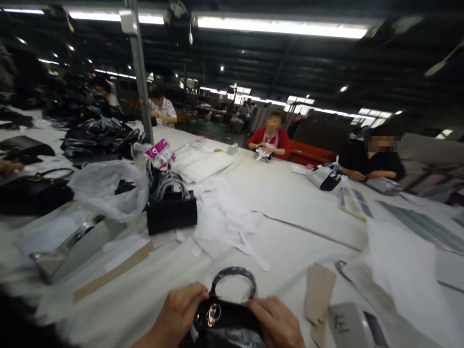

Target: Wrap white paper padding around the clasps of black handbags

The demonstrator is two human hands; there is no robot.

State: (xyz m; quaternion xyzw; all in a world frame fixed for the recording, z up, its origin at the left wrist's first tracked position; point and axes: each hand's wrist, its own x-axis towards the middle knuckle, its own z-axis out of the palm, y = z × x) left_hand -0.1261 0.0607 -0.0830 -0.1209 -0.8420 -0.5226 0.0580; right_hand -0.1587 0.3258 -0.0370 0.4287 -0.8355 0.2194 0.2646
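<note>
A small black handbag (226, 321) stands at the bottom middle of the head view, its lower part cut off by the frame edge. Its round handle (234, 270), wrapped in clear plastic, rises above the top edge. Gold-coloured metal hardware (213, 314) hangs at the left of the top. My left hand (183, 309) grips the bag's upper left corner with thumb and fingers closed. On the other side my right hand (277, 321) is closed around the upper right corner. Some clear plastic film lies over the bag's front.
Another black handbag (172, 212) stands ahead to the left, beside a clear plastic bag (108, 188). A tape dispenser (72, 241) lies at left. White paper sheets (224, 212), brown card pieces (319, 292) and a grey marked object (357, 324) lie around. Several people work across the table.
</note>
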